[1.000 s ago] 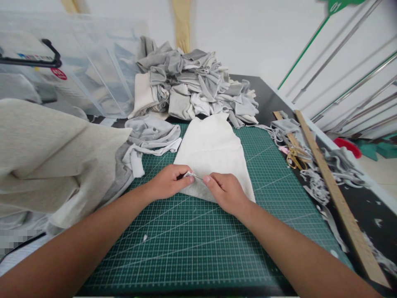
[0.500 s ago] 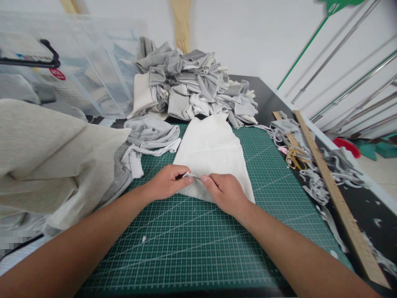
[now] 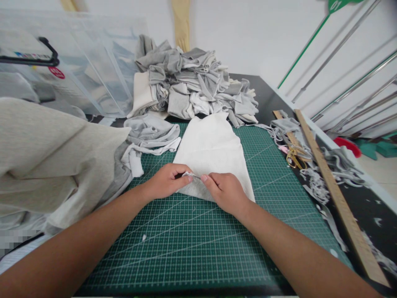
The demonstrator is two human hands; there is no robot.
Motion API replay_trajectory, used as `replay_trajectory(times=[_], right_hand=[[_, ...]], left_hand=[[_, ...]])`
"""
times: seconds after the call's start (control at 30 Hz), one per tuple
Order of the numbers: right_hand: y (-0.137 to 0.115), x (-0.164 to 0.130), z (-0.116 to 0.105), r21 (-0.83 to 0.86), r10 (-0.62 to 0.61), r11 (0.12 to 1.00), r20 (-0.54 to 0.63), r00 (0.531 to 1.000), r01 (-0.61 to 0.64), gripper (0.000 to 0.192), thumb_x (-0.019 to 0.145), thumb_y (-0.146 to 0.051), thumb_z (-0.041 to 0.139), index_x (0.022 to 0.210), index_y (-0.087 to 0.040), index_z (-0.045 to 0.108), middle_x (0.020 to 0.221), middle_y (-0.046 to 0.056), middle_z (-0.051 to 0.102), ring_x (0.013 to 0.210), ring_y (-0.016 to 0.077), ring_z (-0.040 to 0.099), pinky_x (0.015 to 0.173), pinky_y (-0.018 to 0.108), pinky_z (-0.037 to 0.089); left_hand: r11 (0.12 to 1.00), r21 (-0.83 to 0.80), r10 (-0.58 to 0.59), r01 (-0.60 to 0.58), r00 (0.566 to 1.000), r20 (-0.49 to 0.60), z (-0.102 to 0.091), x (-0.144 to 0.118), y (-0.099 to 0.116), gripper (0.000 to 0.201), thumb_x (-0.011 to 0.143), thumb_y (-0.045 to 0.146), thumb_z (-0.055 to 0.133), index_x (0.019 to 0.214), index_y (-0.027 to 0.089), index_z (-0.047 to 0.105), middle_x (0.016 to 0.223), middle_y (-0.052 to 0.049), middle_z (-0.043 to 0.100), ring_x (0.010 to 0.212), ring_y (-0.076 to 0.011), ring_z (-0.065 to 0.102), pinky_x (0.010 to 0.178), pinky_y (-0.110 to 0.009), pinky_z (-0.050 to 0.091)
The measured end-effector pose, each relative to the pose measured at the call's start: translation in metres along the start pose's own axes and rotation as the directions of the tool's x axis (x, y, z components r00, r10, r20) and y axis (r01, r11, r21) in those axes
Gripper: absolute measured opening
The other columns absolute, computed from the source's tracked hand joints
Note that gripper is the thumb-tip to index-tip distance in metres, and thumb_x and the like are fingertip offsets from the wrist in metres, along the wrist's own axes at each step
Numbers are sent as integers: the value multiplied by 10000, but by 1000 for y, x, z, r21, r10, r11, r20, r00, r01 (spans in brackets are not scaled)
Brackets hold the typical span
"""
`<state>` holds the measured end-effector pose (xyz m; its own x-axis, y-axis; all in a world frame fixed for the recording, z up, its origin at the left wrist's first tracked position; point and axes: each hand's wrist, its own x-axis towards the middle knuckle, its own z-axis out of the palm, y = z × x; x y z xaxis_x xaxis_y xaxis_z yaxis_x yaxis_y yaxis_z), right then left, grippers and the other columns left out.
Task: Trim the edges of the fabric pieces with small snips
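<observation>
A white piece of fabric (image 3: pixel 212 151) lies flat on the green cutting mat (image 3: pixel 192 244), its wide end toward me. My left hand (image 3: pixel 167 181) pinches the near edge of the fabric between thumb and fingers. My right hand (image 3: pixel 226 191) rests on the same edge just to the right, its thumb and forefinger gripping the hem. The two hands almost touch at a small raised fold of the edge.
A heap of grey and white cloth pieces (image 3: pixel 192 82) sits behind the mat. A beige fabric bundle (image 3: pixel 52 161) fills the left side before clear plastic bins (image 3: pixel 77 66). Gold scissors (image 3: pixel 294 157), a wooden ruler (image 3: pixel 335 194) and fabric trimmings (image 3: pixel 313 182) lie right.
Both hands stay on the fabric's near edge; the fingers have shifted only slightly closer together at the fold.
</observation>
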<state>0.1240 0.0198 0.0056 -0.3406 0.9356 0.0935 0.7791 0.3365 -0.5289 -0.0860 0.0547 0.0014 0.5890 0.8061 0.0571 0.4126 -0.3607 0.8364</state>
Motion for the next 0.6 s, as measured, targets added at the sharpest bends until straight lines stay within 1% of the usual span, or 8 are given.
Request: replay_trajectory(times=[0.3, 0.5, 0.6], right_hand=[[0, 0, 2, -14, -24, 1000, 1, 1000, 24, 536, 956, -512, 302, 587, -181, 506, 522, -9, 513, 499, 95, 430, 527, 272, 232], [-1, 0, 1, -23, -28, 999, 6, 1000, 28, 526, 955, -505, 313, 593, -182, 517, 532, -8, 531, 507, 96, 447, 530, 268, 244], [-1, 1, 1, -26, -22, 999, 21, 1000, 23, 513, 948, -501, 336, 598, -183, 533, 539, -8, 542, 516, 98, 457, 532, 264, 252]], left_hand=[[997, 55, 51, -52, 998, 28, 1, 1, 0, 196, 873, 269, 513, 844, 146, 663, 688, 14, 595, 632, -102, 514, 601, -209, 376], [987, 133, 87, -92, 995, 42, 2, 2, 3, 188, 868, 243, 516, 788, 146, 656, 668, 15, 591, 629, -102, 518, 611, -215, 380], [985, 136, 100, -105, 994, 47, 2, 3, 3, 185, 868, 243, 519, 775, 155, 654, 680, 12, 608, 653, -108, 538, 634, -220, 389]])
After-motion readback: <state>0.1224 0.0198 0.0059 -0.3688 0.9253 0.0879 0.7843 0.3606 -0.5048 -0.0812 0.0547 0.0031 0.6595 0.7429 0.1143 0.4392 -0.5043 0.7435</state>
